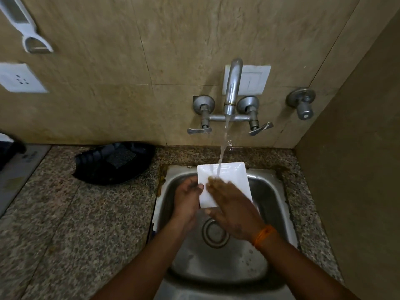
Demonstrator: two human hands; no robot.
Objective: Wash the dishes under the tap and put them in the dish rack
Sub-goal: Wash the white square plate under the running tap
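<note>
Hands [218,204] around white square plate [227,176], perhaps tilted, under tap [232,87].

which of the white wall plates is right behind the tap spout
The switch plate, partly hidden by the tap spout. The other white plate, the socket, sits far left on the wall, above the counter, clear of the tap.

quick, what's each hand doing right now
left hand: closed on the white square plate, gripping its left edge
right hand: open, flat on the plate under the tap water

Beige tiled wall [173,40] above a speckled granite counter [75,224].
</note>
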